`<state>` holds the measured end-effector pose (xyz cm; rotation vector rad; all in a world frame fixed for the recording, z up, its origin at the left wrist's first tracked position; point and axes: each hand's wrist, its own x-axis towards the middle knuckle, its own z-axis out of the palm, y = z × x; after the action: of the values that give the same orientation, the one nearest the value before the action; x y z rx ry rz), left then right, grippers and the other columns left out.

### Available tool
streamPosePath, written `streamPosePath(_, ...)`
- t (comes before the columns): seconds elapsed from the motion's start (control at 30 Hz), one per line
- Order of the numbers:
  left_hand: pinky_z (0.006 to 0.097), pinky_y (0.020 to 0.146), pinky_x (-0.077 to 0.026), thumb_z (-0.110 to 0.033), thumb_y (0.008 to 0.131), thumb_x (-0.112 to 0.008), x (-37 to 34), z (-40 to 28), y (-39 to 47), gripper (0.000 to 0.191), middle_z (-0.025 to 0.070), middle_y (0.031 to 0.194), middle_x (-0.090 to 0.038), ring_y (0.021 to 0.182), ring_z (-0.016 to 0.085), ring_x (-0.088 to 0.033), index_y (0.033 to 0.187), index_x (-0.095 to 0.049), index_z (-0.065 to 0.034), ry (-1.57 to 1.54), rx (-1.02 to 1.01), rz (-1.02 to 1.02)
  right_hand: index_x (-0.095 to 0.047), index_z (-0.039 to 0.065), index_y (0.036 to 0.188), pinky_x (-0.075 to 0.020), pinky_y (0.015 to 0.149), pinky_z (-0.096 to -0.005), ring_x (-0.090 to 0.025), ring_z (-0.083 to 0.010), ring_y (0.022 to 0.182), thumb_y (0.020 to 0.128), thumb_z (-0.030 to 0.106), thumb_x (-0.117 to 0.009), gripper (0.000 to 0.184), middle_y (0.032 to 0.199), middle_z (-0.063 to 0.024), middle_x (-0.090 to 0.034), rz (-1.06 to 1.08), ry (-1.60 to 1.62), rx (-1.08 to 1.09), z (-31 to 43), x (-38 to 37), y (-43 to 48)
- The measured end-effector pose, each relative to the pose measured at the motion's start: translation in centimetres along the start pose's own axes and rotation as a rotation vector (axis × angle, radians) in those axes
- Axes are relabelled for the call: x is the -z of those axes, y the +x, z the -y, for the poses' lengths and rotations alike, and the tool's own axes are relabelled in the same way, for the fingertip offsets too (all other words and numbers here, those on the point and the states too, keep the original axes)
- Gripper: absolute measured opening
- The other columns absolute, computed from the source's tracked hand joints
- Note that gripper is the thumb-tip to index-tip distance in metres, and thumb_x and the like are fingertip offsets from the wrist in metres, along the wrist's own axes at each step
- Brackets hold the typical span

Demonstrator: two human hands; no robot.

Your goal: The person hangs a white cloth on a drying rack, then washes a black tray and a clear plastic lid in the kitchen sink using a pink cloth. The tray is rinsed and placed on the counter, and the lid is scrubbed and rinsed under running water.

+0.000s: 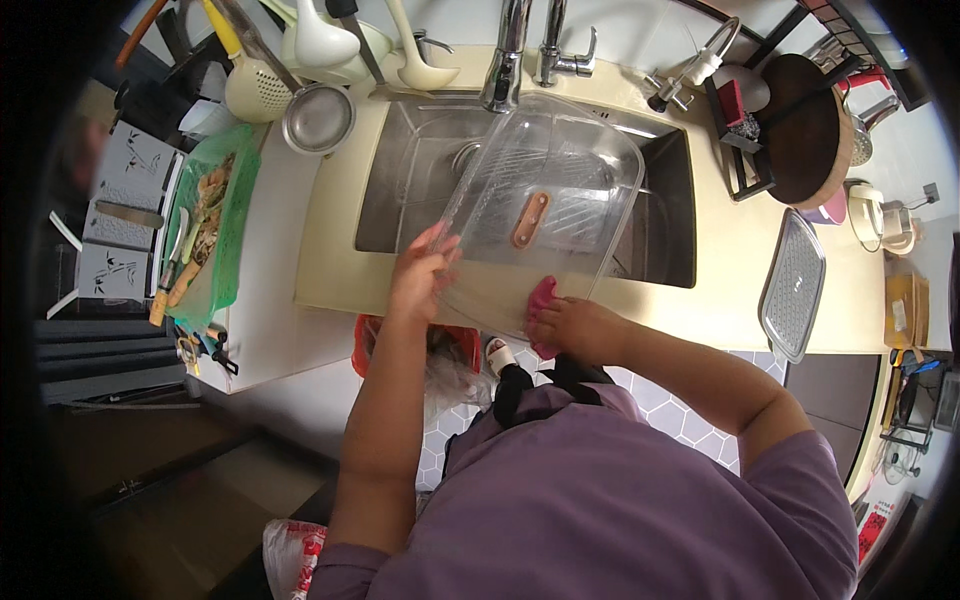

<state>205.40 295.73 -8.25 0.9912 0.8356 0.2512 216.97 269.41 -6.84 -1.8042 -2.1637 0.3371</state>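
A large clear plastic lid or cover (pixel 577 172) with an orange-brown handle (pixel 531 220) at its middle lies tilted over the stainless steel sink (pixel 675 225), its near end past the counter's front edge. My left hand (pixel 421 274) grips its left rim. In my right hand (pixel 574 326) is a bunched pink cloth (pixel 541 307), pressed against the near right corner of the clear plastic piece. Some fingertips of my right hand are hidden by the cloth. Above the far rim stands a chrome faucet (pixel 504 75).
Ladles and a strainer (pixel 319 118) hang at the upper left. A green basket (pixel 238 225) holding scraps and a knife stands left. Below the counter is a red bin (pixel 366 345). A grey perforated tray (pixel 795 289) and a rack with a round wooden board (pixel 802 135) are at right.
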Motion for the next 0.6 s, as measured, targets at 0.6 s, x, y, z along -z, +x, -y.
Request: streamPosePath(0.6,0.0258,0.071,-0.048,0.010,0.082,-0.050,-4.4,5.5,-2.0,0.052,0.0126,0.128,-0.057,0.102,0.019,-0.060,0.131,-0.055,-0.0048,-0.180,-0.041,-0.034,-0.069,0.020,0.108,-0.0508,0.076,-0.0409,-0.066,-0.0292,0.088,0.087,0.021,-0.056,0.025,0.100,-0.0105,-0.068,0.650,0.223,-0.288,-3.8,2.1,-0.2)
